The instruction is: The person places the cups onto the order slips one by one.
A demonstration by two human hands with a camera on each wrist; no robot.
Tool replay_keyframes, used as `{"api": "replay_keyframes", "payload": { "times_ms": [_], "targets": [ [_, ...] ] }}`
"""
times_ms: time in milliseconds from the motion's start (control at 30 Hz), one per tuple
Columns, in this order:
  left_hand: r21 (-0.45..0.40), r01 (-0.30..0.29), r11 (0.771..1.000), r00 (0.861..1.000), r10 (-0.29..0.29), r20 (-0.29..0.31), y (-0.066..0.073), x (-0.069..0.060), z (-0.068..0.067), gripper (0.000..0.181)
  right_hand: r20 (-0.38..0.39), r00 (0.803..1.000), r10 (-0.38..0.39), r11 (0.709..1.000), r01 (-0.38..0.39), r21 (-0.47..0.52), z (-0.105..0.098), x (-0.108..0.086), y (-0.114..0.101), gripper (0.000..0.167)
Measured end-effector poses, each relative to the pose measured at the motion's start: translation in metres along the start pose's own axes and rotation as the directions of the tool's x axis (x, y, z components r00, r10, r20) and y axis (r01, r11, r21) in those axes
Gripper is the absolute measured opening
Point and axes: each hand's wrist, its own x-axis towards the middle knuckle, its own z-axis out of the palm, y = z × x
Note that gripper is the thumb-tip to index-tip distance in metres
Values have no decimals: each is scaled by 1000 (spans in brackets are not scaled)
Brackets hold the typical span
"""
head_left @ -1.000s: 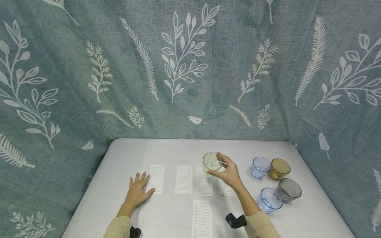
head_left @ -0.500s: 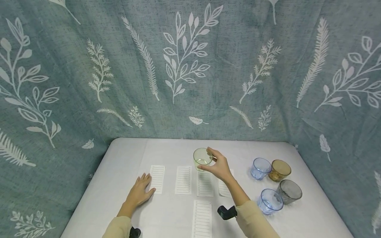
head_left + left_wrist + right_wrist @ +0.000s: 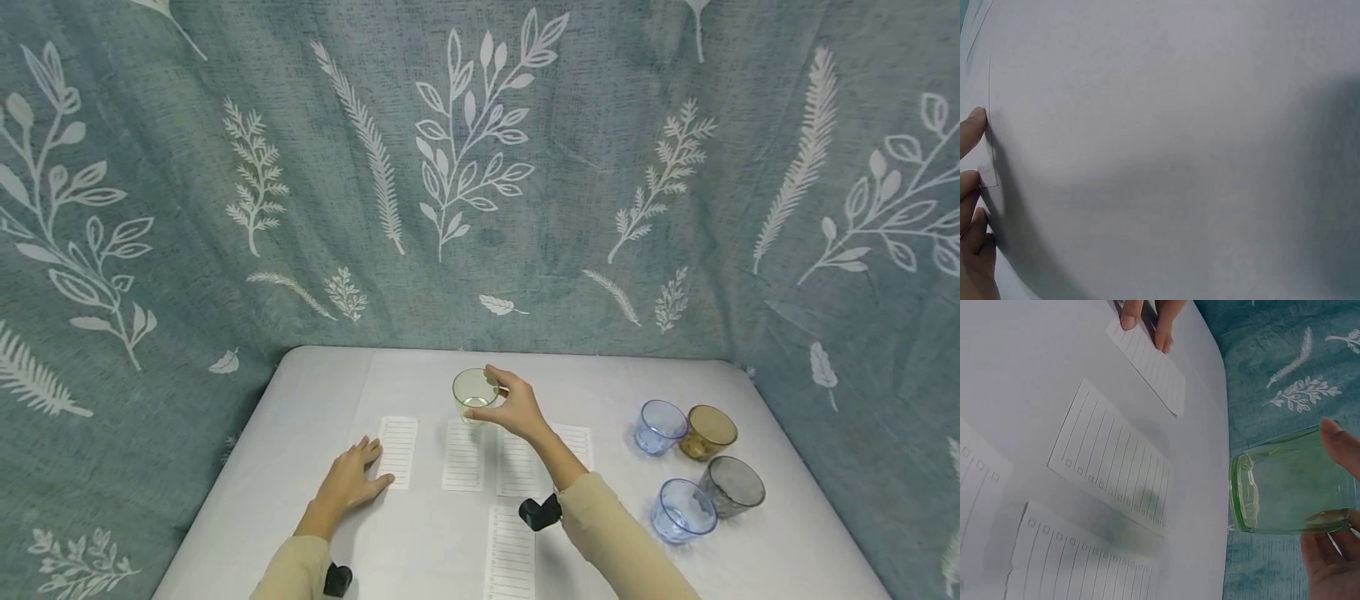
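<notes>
A pale green clear glass (image 3: 472, 390) is gripped between the thumb and fingers of my right hand (image 3: 516, 407), near the upper end of the second lined paper slip (image 3: 463, 462) from the left. In the right wrist view the green glass (image 3: 1285, 481) appears held above the tabletop. My left hand (image 3: 348, 479) lies on the table, its fingers resting at the left edge of the leftmost slip (image 3: 398, 454). The right wrist view shows the left hand's fingertips (image 3: 1129, 322) touching that slip. Only its fingers (image 3: 969, 131) show in the left wrist view.
Two more slips (image 3: 517, 467) (image 3: 576, 442) continue the row, partly behind my right arm; another slip (image 3: 511, 554) lies nearer. At right stand two blue glasses (image 3: 661, 429) (image 3: 683, 512), an amber glass (image 3: 708, 433) and a grey glass (image 3: 733, 487). A patterned curtain (image 3: 480, 183) hangs behind the white table.
My right hand has carried the green glass leftward, from above the third slip to above the second. The left hand's fingers have drawn closer together; it stays by the leftmost slip.
</notes>
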Motion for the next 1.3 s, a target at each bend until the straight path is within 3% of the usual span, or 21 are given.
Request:
{"api": "replay_keyframes", "payload": {
  "times_ms": [400,933,1300],
  "targets": [
    [-1,30,1000,999,-30,44,3,5,-3,62,77,997,-5,1000,7,-17,42,30,3,83],
    [-57,4,998,1000,-5,-8,-1,0,3,61,124,992,40,998,-35,-48,96,31,5,82],
    [-57,-31,998,999,29,-43,-4,-3,5,60,123,992,7,991,10,-137,130,26,4,81]
  ]
}}
